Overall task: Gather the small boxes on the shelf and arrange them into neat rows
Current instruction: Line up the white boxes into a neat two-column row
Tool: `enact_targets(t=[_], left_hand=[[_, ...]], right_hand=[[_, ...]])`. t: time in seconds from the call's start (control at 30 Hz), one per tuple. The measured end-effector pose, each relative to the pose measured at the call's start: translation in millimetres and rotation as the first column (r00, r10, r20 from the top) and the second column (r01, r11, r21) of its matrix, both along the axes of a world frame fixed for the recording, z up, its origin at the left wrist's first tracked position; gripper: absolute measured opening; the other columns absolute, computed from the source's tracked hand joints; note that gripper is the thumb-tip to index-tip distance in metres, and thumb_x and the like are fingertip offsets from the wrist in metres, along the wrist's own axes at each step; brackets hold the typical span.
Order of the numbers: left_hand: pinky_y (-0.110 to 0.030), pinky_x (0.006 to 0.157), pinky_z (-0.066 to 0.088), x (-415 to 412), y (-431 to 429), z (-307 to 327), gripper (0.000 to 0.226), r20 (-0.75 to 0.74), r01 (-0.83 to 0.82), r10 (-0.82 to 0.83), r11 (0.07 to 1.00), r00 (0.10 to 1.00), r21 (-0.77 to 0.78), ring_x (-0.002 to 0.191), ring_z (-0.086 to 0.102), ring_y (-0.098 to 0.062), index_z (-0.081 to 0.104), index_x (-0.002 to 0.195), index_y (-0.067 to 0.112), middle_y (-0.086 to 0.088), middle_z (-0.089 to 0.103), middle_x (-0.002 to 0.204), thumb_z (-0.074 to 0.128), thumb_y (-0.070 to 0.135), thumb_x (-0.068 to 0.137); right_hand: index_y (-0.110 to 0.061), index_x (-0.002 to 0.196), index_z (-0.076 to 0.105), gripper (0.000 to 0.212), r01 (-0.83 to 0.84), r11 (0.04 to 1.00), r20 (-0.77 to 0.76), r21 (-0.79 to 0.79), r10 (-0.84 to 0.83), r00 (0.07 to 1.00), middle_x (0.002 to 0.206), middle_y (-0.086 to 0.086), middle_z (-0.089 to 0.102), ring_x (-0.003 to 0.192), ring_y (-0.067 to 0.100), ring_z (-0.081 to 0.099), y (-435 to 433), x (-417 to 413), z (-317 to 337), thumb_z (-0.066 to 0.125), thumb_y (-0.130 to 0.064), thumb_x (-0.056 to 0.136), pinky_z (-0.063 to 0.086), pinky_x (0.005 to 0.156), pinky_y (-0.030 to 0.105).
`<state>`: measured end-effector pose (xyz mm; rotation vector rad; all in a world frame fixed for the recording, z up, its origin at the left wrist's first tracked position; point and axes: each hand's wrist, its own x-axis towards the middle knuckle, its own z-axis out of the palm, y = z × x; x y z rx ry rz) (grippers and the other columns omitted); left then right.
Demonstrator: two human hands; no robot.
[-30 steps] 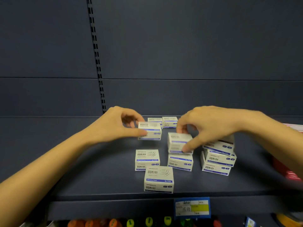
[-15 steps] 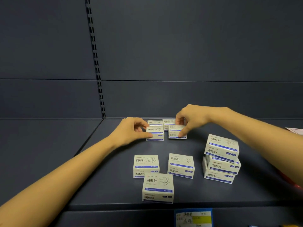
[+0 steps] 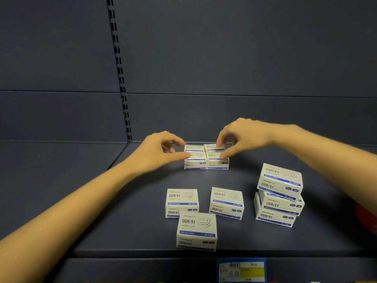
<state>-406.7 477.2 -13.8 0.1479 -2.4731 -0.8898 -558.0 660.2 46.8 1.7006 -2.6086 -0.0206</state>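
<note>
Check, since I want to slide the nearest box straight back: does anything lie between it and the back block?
Yes. A left box and a right box lie between the nearest box and the back block; their gap looks too narrow.

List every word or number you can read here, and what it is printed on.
"回形针": top and front of the nearest small white blue-striped cardboard box.
"PAPER CLIPS": its top, faint.
"No.1028": its blue stripe, barely legible.
Blue-and-yellow paper shelf label: too blurred to read.
</note>
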Motion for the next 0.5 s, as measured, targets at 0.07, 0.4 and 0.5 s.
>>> enact_targets(t=[0.07,0.4,0.5], left_hand=[[-0.025,0.074,0.048,19,3,13,0.034,0.098,0.125,-0.131,0.99,0.987,0.07,0.072,0.059,-0.007,0.071,0.087,0.026,0.003,0.07,0.083,0.074,0.049,0.063],[-0.035,0.084,0.05,74,16,6,0.038,0.356,0.303,-0.276,0.953,0.893,-0.021,0.086,0.06,-0.011,0.069,0.092,0.03,0.011,0.068,0.09,0.076,0.048,0.059],[-0.031,0.083,0.049,76,18,3,0.032,0.354,0.299,-0.267,0.953,0.896,-0.039,0.086,0.06,-0.01,0.067,0.092,0.032,0.013,0.068,0.091,0.074,0.046,0.065]], right_hand=[[-0.027,0.097,0.068,0.03,-0.038,0.998,0.108,-0.052,0.043,0.993,0.092,-0.016,0.066,0.075,-0.002,0.056,11,11,11,0.066,-0.049,0.076,0.046,0.074,0.02],[-0.036,0.094,0.065,0.045,-0.102,0.963,0.008,0.248,0.103,0.995,0.084,-0.021,0.066,0.076,-0.005,0.059,37,76,14,0.061,-0.07,0.066,0.043,0.063,0.017],[-0.035,0.097,0.062,0.054,-0.077,0.943,-0.077,0.325,0.107,0.991,0.081,-0.021,0.061,0.072,-0.003,0.055,34,81,7,0.06,-0.075,0.061,0.04,0.061,0.019]])
